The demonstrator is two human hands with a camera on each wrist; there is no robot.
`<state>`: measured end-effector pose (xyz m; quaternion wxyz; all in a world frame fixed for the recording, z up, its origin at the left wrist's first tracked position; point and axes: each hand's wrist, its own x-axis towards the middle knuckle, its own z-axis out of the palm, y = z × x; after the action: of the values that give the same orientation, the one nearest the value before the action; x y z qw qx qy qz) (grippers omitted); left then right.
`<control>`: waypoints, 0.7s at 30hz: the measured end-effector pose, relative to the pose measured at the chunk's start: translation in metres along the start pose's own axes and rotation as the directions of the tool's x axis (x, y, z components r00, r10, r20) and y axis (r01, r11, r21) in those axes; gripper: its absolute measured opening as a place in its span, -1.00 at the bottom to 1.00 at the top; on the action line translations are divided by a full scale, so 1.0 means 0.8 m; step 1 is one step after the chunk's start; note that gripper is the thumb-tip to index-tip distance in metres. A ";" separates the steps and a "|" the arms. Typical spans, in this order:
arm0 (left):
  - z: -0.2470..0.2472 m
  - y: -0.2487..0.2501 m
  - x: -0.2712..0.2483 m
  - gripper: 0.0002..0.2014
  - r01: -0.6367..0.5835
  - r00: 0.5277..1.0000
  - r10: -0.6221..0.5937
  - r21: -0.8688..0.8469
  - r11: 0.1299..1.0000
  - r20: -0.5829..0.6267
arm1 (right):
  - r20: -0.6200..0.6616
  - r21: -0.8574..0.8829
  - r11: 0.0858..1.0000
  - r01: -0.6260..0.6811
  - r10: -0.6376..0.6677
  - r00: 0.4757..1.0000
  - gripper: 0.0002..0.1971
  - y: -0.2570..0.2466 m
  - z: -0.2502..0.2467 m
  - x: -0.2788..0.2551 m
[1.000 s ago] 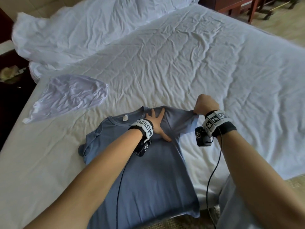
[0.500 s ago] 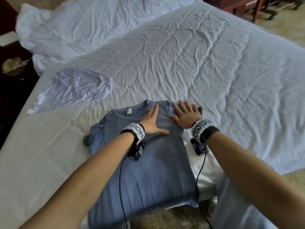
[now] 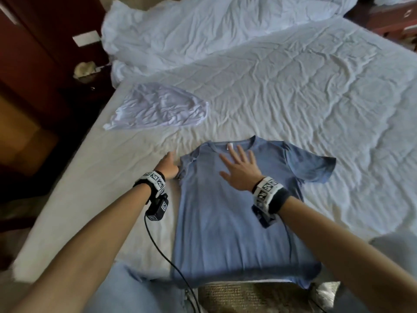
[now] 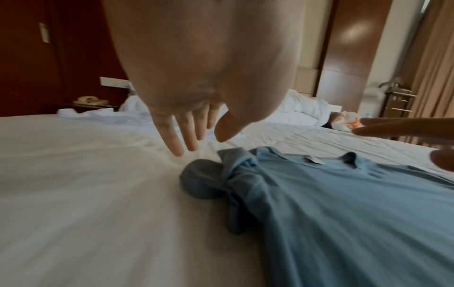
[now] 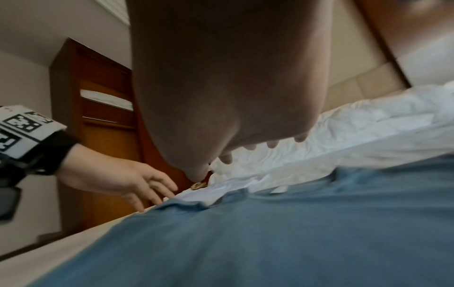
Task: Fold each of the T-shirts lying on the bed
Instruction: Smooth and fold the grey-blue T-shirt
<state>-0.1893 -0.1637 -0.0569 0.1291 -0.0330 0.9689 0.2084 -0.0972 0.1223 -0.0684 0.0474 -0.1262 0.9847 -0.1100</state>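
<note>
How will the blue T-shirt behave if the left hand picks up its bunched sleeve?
The blue T-shirt probably droops limp: its bunched sleeve lies crumpled. It seems light and thin. It may drag unless the flat right hand pins it.

Bed (image 3: 293, 91) with white wrinkled sheet, shirts and bedding on top.

Blue T-shirt (image 3: 225, 222) lies flat near the front edge, collar pointing away, hem hanging a bit over the edge; its one sleeve spread out on the sheet, the other bunched up at the shoulder (image 4: 209, 182). White T-shirt (image 3: 158, 109) lies crumpled further back toward the bed's side edge, apart from the blue one. White duvet (image 3: 203, 30) heaped at the far end, pillows (image 4: 302, 110) behind it. Right hand (image 3: 241, 170) flat on the blue shirt's chest; left hand (image 3: 168, 166) on the sheet right at the bunched sleeve.
</note>
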 end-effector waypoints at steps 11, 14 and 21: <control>0.030 -0.046 0.026 -0.72 -0.073 0.982 0.108 -0.220 0.973 0.153 | 0.189 0.195 0.968 -0.155 0.118 0.975 -0.27 -0.135 0.056 0.120; 0.010 -0.043 0.026 -0.72 -0.038 0.998 0.042 -0.102 0.994 0.040 | 0.188 0.242 0.956 -0.168 0.123 0.974 -0.23 -0.137 0.058 0.144; -0.041 -0.112 0.023 -0.65 0.310 0.949 -0.311 0.043 0.950 0.042 | 0.193 0.123 0.969 -0.214 0.188 0.963 -0.01 -0.136 0.092 0.153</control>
<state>-0.2044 -0.2587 -0.0685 0.1842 -0.1777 0.9518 0.1689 -0.1801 -0.0273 -0.1230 0.1559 -0.0311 0.9737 -0.1630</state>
